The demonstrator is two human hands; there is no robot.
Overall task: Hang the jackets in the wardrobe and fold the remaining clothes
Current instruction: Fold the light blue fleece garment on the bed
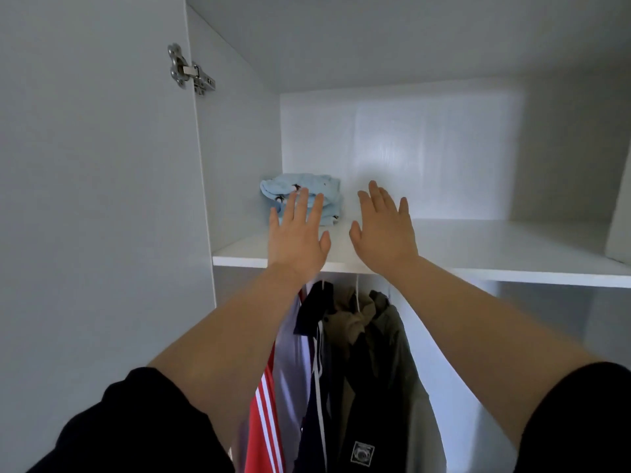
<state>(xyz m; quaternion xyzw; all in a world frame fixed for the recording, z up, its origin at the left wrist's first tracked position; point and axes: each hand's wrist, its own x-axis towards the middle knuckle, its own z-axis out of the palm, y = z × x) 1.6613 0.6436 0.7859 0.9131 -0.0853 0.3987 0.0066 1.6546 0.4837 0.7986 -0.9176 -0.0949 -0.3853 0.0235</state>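
A folded light-blue garment [314, 186] with small dark prints lies at the back left of the wardrobe's upper shelf [478, 247]. My left hand [297, 233] is stretched out flat just in front of it, fingers straight, fingertips overlapping the garment's front edge. My right hand [382, 233] is held flat beside it over the bare shelf, holding nothing. Below the shelf hang several jackets: a red one with white stripes [266, 414], a grey-lilac one [290, 363], a navy one [316, 404], and an olive-black one [379, 370].
The white wardrobe door [95, 199] stands open at the left, with a metal hinge [189, 71] near its top. The wardrobe's right wall [618, 199] closes the shelf at the far right. Shelf surface extends right of my hands.
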